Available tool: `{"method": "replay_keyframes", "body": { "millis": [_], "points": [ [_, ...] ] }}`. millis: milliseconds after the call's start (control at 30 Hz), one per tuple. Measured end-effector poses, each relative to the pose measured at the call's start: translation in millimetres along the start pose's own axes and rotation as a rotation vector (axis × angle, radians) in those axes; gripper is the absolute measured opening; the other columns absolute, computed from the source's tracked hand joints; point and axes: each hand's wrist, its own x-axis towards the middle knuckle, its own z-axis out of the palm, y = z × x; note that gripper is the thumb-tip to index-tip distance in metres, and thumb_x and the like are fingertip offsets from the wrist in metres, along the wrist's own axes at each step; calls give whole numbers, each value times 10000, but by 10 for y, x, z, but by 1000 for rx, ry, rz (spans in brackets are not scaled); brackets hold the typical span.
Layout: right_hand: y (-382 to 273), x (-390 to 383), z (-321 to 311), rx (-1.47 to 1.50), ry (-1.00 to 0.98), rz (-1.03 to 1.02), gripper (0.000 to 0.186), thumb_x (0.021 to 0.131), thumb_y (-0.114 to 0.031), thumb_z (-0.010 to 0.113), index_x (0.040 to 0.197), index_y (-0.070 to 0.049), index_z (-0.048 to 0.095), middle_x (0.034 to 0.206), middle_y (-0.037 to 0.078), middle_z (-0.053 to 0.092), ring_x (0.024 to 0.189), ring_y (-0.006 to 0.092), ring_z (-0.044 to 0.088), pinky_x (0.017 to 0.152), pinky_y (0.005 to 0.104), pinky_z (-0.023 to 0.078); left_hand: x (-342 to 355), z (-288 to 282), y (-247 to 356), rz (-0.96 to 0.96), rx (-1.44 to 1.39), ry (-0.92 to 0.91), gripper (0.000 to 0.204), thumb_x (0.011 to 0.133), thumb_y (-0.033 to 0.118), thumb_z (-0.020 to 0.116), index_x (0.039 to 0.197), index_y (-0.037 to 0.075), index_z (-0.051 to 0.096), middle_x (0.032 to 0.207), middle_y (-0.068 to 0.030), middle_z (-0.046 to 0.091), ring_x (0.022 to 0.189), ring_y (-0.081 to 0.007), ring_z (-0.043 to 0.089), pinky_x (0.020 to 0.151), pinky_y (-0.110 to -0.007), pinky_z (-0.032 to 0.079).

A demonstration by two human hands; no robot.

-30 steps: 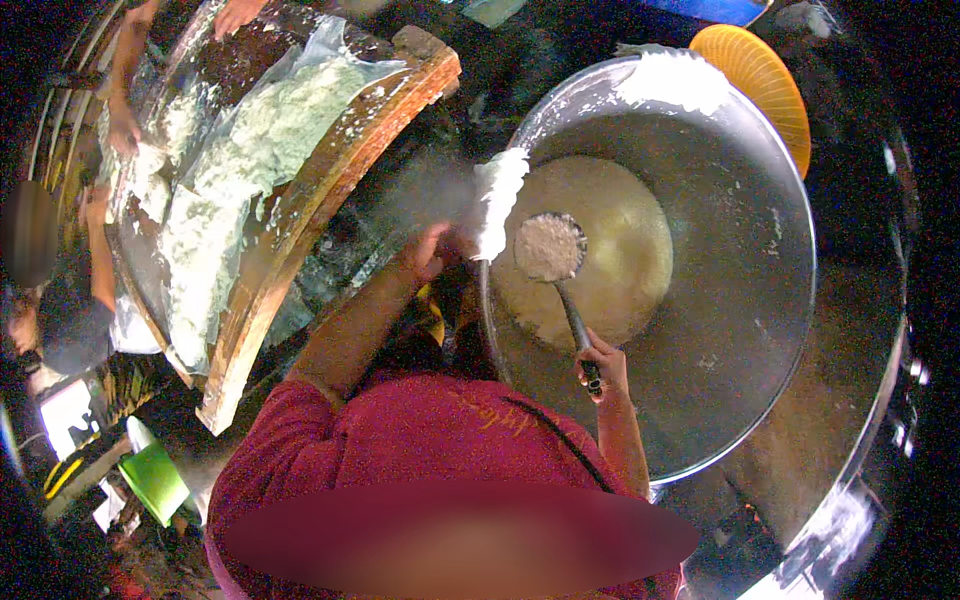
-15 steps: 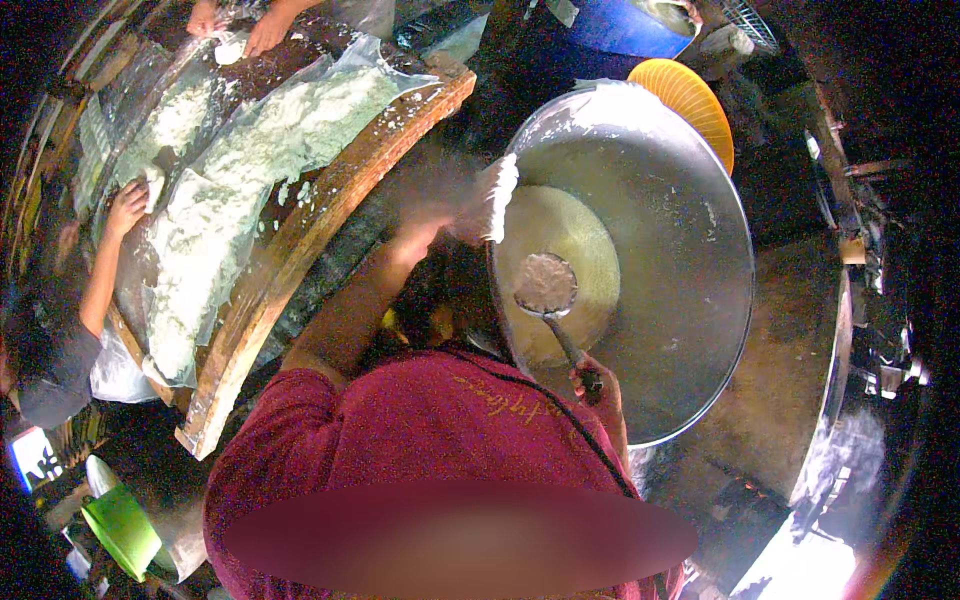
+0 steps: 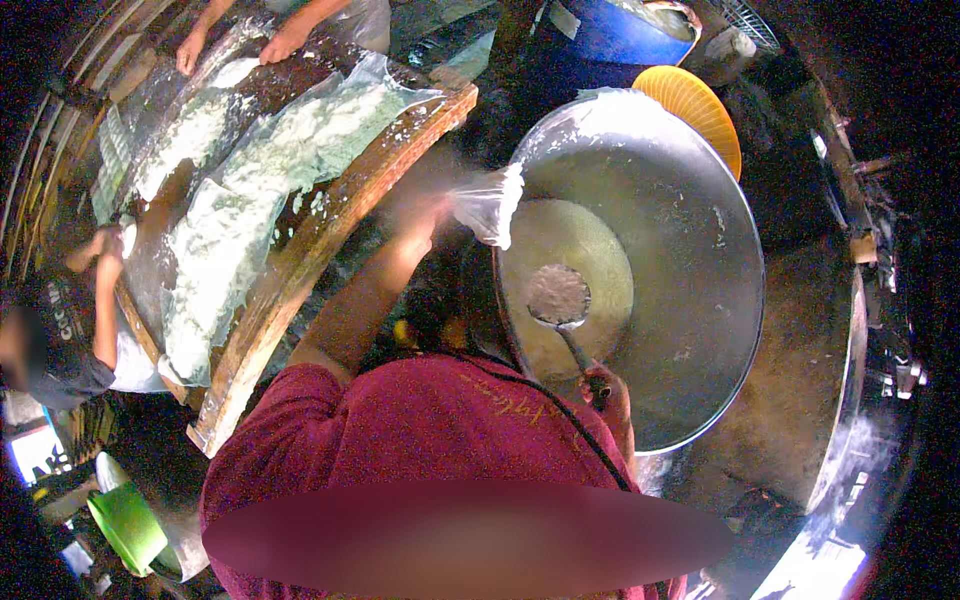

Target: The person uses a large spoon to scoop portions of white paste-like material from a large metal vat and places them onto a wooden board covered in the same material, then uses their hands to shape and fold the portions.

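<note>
My right hand point(image 3: 612, 392) is closed around the handle of a round-headed ladle point(image 3: 558, 296). The ladle's head lies over the pale liquid point(image 3: 598, 243) inside a large, tilted metal vat point(image 3: 690, 270). At the vat's left rim, my left hand point(image 3: 425, 225) is closed on a translucent, fan-shaped piece point(image 3: 487, 207) with a thick white edge. That piece looks like gathered plastic, but I cannot tell exactly. Haze blurs my left fingers. White residue point(image 3: 620, 110) coats the vat's far rim.
A wooden-edged table point(image 3: 335, 235) to my left bears white crumbly mass point(image 3: 225, 235) on plastic sheeting. Other people's hands point(image 3: 285, 45) work there. Beyond the vat stand an orange ribbed basket point(image 3: 695, 110) and a blue drum point(image 3: 615, 35). A green container point(image 3: 128, 528) is at lower left.
The view has shifted slightly. The translucent piece in my left hand shows more clearly and looks spread out. My right hand still holds the ladle over the liquid. The other people's hands have moved.
</note>
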Motion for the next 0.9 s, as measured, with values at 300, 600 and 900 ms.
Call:
{"method": "replay_keyframes", "body": {
  "millis": [300,600,900],
  "points": [
    [-51,40,8,49,-14,-59,132,789,-139,530,877,-42,525,609,60,532,459,121,488,411,214,400,265,-375,-213,-73,-65,24,210,765,155,601,946,59,554,841,-51,601,797,-185,569,788,-356,455],
    [144,86,-167,109,38,-70,111,799,-155,533,838,-53,520,615,67,534,454,114,488,397,205,399,216,76,-52,-143,154,34,252,782,118,580,1022,78,513,1056,-100,560,869,-223,568,796,-376,451],
    [156,-37,-78,163,139,-22,73,774,-132,543,800,-73,508,579,43,509,458,105,480,391,198,378,25,1162,658,-139,250,-813,601,753,33,582,1303,44,340,983,-70,590,800,-125,570,710,-251,476]
  ]
}}
